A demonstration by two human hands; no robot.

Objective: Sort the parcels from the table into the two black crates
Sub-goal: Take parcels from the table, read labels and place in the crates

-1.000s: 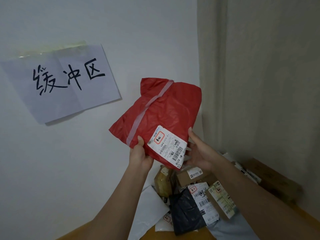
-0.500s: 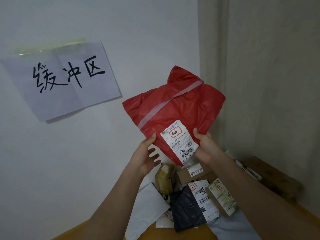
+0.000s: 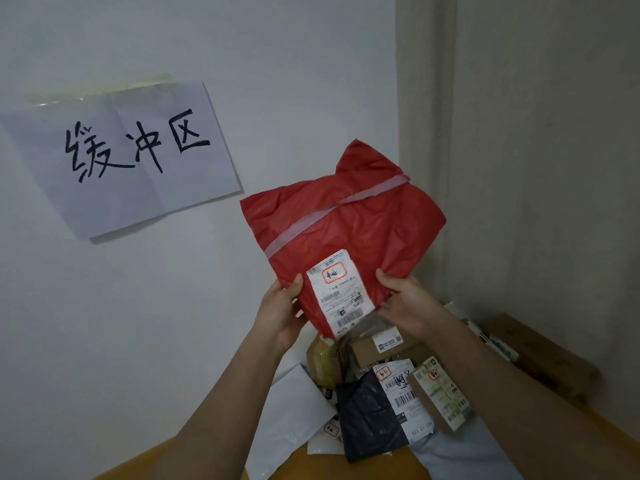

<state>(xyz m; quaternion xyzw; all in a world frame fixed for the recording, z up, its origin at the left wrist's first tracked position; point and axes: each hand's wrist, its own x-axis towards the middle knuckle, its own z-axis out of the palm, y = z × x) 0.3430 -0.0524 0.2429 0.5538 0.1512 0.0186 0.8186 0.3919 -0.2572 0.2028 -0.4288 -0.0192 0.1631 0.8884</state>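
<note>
No crate shows in the head view; the parcels lie loose in a heap on the yellow-brown table (image 3: 207, 459), which fills the frame from 7 to 5 o'clock.

Going left to right: a white paper sign (image 3: 131, 157) with three black handwritten characters is taped to the white wall (image 3: 104, 323) at 10 o'clock. Near centre the left hand (image 3: 282, 311) holds the lower left edge of the red parcel (image 3: 349, 230), thumb pressed on its face beside the white shipping label (image 3: 341, 292), the other fingers hidden behind. The right hand (image 3: 407, 301) grips the lower right edge, thumb on top and fingers curled underneath. The parcel is raised above the heap, a pale tape strip crossing it diagonally.

Below, from 6 to 5 o'clock, lie a white mailer (image 3: 294, 410), a yellowish packet (image 3: 323, 362), a black bag (image 3: 370, 420), a brown box (image 3: 377, 348), a small labelled carton (image 3: 440, 393) and a grey bag (image 3: 460, 455). A long cardboard box (image 3: 540, 355) lies at 4 o'clock against the beige wall (image 3: 536, 150).

Compared with half a second ago, the parcel has turned further clockwise so its label stands nearly upright, and the left hand, then open with only fingertips touching, now clasps the edge.
</note>
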